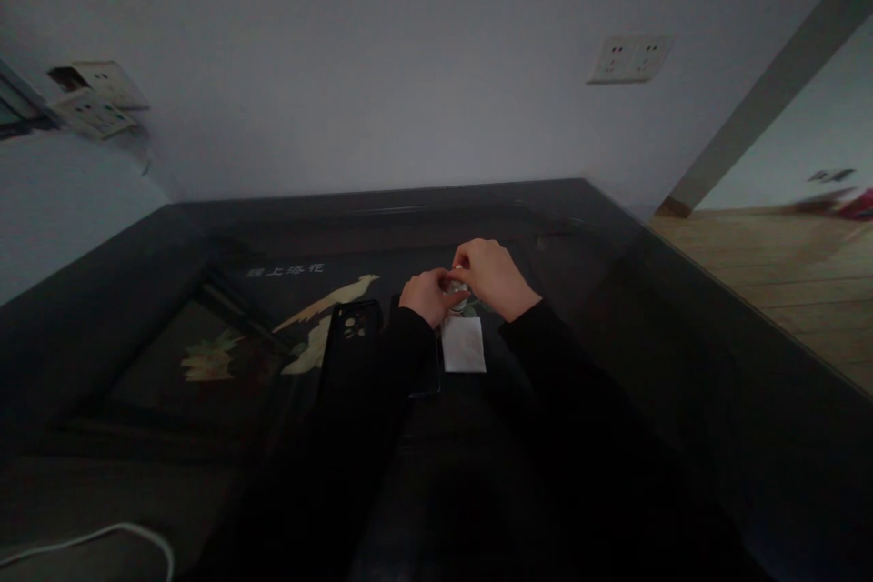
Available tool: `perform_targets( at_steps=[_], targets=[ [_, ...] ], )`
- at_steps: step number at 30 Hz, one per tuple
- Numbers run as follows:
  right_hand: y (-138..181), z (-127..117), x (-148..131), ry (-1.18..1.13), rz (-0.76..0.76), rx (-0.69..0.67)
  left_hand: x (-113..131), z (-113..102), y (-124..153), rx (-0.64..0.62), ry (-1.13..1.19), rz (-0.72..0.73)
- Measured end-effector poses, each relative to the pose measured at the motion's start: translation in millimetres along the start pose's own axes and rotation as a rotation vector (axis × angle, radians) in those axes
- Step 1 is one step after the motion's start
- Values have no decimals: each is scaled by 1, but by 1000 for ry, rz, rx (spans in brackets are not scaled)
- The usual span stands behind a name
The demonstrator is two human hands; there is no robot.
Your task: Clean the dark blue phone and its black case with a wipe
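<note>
My left hand (424,296) and my right hand (492,275) meet over the dark table, both with fingers pinched together. Between them is a small clear, whitish item (458,293), partly covered by the fingers; its exact kind is too small and dim to make out. Just below it, a white square piece (464,347), like a folded wipe or cloth, lies flat. Left of my left hand lies a black phone case (352,336) with camera cutouts. A dark flat thing with a thin shiny edge (428,377) lies partly hidden beneath my left sleeve.
The glossy black table (579,236) carries a bird-and-flower picture and stands against a pale wall. A double wall socket (630,59) is at upper right, more sockets (102,100) at upper left. A white cable (129,527) lies at lower left. Wooden floor (770,264) shows at right.
</note>
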State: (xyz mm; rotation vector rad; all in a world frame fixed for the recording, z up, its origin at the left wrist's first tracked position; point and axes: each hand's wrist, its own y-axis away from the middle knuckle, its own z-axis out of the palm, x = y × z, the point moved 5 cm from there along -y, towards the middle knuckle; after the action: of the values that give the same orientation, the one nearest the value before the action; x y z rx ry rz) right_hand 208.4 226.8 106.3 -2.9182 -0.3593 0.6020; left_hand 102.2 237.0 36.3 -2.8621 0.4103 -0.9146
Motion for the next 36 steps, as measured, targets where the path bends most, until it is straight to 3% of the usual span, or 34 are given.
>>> perform_targets(
  at_steps=[8,17,26,36],
  targets=[
    [2,1,1,-22,26,11,0,-1,0,-1,-9,-7],
    [2,-3,2,-100,-47,-34,-1,-1,1,-7,1,-33],
    [2,-3,7,-51,47,7,0,0,2,-23,-15,-8],
    [6,-10,2,-53,26,64,5,-4,3,-31,-44,-13]
  ],
)
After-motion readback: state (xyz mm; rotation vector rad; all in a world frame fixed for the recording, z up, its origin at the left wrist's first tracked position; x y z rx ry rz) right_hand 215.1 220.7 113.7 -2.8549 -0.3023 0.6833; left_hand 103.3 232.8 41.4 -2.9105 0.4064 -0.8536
